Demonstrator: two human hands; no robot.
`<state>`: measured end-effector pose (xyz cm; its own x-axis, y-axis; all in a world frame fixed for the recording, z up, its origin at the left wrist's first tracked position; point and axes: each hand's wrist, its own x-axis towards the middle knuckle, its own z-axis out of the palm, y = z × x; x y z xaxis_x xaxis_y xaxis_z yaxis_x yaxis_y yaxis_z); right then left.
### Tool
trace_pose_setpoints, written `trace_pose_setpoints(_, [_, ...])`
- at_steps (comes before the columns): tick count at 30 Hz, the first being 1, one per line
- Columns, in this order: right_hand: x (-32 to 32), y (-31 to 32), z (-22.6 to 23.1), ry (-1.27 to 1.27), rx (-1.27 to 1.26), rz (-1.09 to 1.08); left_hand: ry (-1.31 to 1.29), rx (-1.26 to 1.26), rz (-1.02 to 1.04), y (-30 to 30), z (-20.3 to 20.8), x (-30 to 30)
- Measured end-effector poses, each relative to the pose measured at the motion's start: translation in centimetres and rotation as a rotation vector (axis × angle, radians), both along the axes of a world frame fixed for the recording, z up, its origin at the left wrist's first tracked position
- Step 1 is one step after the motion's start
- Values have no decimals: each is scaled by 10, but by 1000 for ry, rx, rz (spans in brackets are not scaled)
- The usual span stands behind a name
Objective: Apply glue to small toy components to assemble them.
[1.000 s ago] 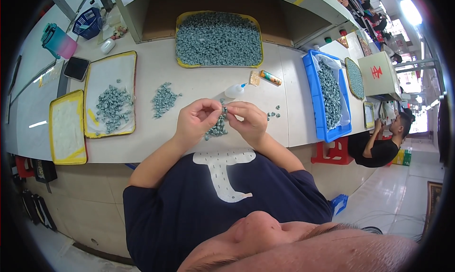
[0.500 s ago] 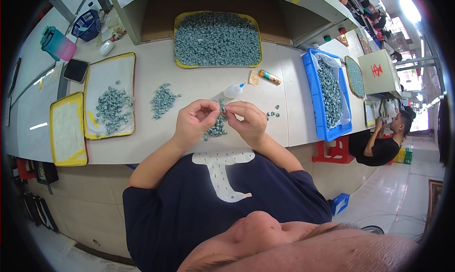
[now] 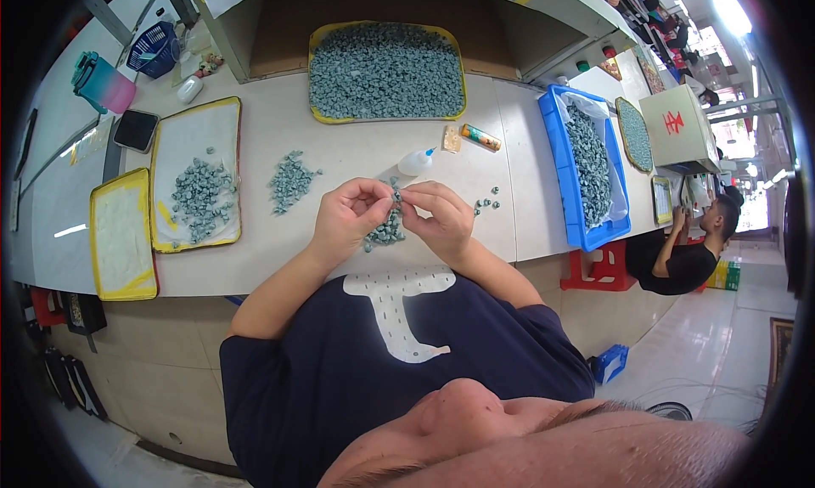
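My left hand [image 3: 350,214] and my right hand [image 3: 441,216] meet fingertip to fingertip above the table. Both pinch at a small grey-green piece [image 3: 396,196], mostly covered by the fingers. Below them lies a loose pile of similar grey-green pieces [image 3: 386,232]. Just beyond my fingers stands a white squeeze bottle [image 3: 416,163] with a blue tip. A few single pieces [image 3: 486,203] are scattered to the right of my right hand. Another small pile [image 3: 293,182] sits to the left of my left hand.
A yellow-rimmed tray full of pieces [image 3: 463,106] stands at the back. At left are a paper-lined tray [image 3: 195,127], a second tray [image 3: 119,233], a phone [image 3: 136,129] and a bottle [image 3: 103,82]. A blue crate [image 3: 576,220] is at right; beyond it sits another person [image 3: 683,259].
Hardly anything differs. My hands stay together over the pile with the small piece between the fingertips; the whole view has shifted very slightly.
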<state>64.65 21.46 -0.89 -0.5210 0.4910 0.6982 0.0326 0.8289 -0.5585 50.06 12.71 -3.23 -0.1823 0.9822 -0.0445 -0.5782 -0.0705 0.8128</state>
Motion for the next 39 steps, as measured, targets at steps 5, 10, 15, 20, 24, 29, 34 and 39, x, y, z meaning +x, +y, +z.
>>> trace_pose_setpoints(5, [-1, 0, 0, 18, 33, -5, 12, -25, 5, 0, 1, 1])
trace_pose_setpoints(10, [-2, -1, 4, 19, -7, -9, 5, -28, 25, 0, 6, -2])
trace_pose_setpoints(15, [24, 17, 10, -244, -157, 112, 381, -186, -119, -2, 14, -17])
trace_pose_setpoints(20, [35, 24, -2, -444, -428, -107, 1119, -165, 53, -9, 6, -31])
trace_pose_setpoints(24, [28, 31, -2, -437, -444, -294, 1586, -216, 545, -4, 2, -41])
trace_pose_setpoints(29, [29, 39, -1, -439, -327, -262, 1686, -330, 434, -5, -1, -36])
trace_pose_setpoints(34, [45, 37, 3, -351, -515, -154, 1666, -233, 437, 1, 9, -17])
trace_pose_setpoints(39, [60, 30, 11, -37, -746, -11, 813, -342, 158, 7, 40, 8])
